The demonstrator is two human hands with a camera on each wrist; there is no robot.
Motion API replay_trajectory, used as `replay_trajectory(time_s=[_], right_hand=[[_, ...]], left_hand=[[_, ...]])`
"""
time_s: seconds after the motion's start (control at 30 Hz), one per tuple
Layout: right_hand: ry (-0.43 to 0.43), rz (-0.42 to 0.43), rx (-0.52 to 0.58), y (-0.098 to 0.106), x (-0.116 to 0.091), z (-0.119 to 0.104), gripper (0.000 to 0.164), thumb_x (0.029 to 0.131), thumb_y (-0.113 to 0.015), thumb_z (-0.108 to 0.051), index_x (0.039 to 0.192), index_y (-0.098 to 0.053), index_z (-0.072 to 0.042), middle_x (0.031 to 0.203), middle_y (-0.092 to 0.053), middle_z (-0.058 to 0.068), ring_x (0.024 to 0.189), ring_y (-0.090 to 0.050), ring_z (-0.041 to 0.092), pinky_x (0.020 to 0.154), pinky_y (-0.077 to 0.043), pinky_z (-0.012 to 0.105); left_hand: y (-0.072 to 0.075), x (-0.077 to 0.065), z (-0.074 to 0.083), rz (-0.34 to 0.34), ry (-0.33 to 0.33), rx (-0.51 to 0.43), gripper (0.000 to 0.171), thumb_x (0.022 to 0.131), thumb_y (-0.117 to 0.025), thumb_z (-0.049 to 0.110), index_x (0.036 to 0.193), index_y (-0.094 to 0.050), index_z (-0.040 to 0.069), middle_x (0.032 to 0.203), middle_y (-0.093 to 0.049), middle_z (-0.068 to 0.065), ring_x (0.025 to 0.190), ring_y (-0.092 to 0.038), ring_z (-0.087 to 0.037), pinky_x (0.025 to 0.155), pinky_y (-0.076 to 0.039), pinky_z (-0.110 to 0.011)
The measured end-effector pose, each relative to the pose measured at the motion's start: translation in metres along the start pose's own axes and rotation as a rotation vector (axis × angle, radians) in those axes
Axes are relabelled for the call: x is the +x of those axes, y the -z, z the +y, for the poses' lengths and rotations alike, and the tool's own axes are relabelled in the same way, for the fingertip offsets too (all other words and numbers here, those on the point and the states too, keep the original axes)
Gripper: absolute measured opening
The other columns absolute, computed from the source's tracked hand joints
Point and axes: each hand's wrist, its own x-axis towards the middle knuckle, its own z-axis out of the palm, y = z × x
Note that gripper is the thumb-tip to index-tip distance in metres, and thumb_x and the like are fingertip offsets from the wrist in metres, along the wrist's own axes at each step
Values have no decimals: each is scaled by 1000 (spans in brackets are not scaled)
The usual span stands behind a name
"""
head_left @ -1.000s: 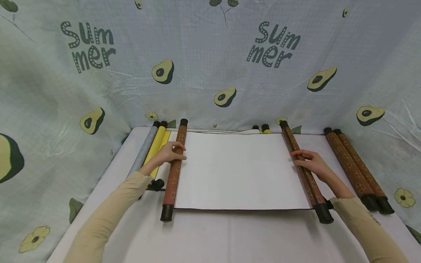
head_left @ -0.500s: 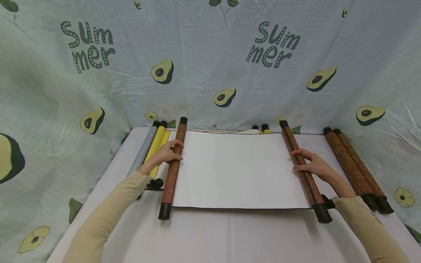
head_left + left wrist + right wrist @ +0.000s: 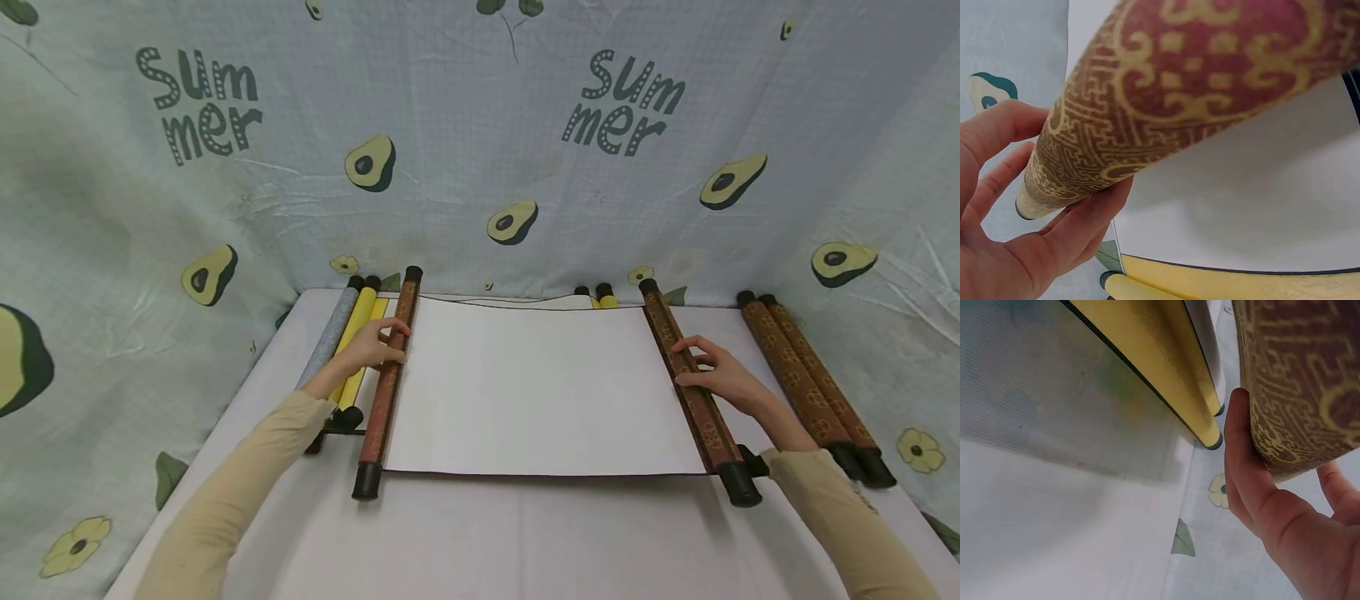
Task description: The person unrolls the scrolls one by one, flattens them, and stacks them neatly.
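Note:
A partly unrolled scroll with a white sheet (image 3: 540, 392) spans between two reddish-brown patterned rolls with black end caps. In the head view, my left hand (image 3: 372, 346) grips the left roll (image 3: 388, 383) near its middle, thumb and fingers around it. The right roll (image 3: 693, 396) is held by my right hand (image 3: 723, 375), its fingers on the upper left side. Up close in the left wrist view, gold patterning covers the roll (image 3: 1166, 94). The right wrist view has fingers curled about the other patterned roll (image 3: 1304, 381). A shadow falls below the scroll, which appears raised.
Left of the scroll lie a yellow roll (image 3: 358, 337) and a grey-blue roll (image 3: 330, 333). Yellow roll ends (image 3: 606, 294) show behind the white sheet. Two brown patterned rolls (image 3: 798, 379) lie at the right of the white table (image 3: 517, 542). Avocado-printed cloth (image 3: 450, 100) walls the table.
The left roll has moved left with my left hand, and the right roll has turned and shifted slightly right in my right hand. A bit more white sheet shows between them.

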Motion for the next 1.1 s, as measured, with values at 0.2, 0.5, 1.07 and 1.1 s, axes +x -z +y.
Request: replay_trajectory(time_s=[0.2, 0.5, 1.07, 1.1], right_hand=[[11, 7, 14, -1, 0, 2, 45, 86, -57, -16, 122, -35, -2, 131, -29, 28, 103, -42, 36, 68, -45, 35], [12, -19, 8, -1, -1, -1, 43, 87, -54, -14, 123, -38, 2, 136, -27, 26, 102, -39, 33, 69, -42, 33], [-2, -31, -45, -2, -1, -3, 70, 78, -68, -21, 132, -26, -5, 145, -1, 29, 126, -4, 57, 86, -26, 69], [1, -33, -42, -2, -1, -3, 70, 78, -67, -21, 132, -25, -5, 145, 0, 29, 126, -4, 57, 86, -27, 69]], left_hand=[[4, -3, -5, -26, 4, -55, 35, 82, -56, 0, 115, -51, -5, 118, -47, -26, 58, -44, -8, 51, -41, -28], [7, -5, -7, -14, 1, -24, 30, 83, -56, 1, 111, -55, -7, 79, -54, -9, 50, -36, -8, 49, -34, -25], [8, -6, -9, -5, -21, 7, 39, 75, -66, 0, 111, -52, -3, 102, -45, -21, 53, -33, -14, 45, -33, -27], [8, -7, -9, -11, -20, 4, 38, 76, -65, 1, 112, -52, -3, 103, -44, -22, 50, -31, -13, 44, -32, -28]])
